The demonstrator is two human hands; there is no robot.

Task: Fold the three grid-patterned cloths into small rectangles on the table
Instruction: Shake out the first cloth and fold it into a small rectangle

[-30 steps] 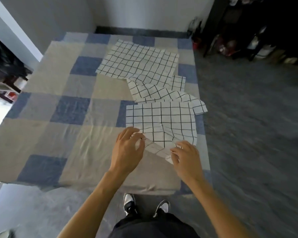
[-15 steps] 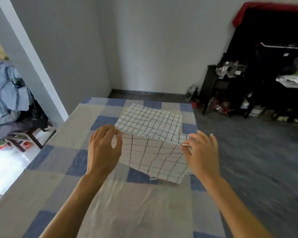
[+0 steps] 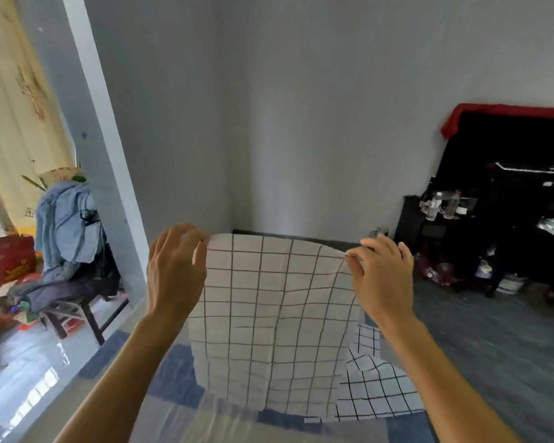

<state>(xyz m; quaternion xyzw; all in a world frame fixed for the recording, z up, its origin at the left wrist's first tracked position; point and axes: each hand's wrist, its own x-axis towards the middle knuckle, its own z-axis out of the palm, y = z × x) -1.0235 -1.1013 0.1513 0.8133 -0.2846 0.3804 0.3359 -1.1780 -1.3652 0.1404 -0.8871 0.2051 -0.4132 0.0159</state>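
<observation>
Left hand and right hand each pinch a top corner of one cloth between thumb and fingers. It hangs spread between them, raised over the table, with a second cloth lying behind it. This looks like the opening of a fold: next, lay it flat and bring the corners together squarely. Both forearms reach forward, hands level.

No legible text; print on red box too blurred.
</observation>
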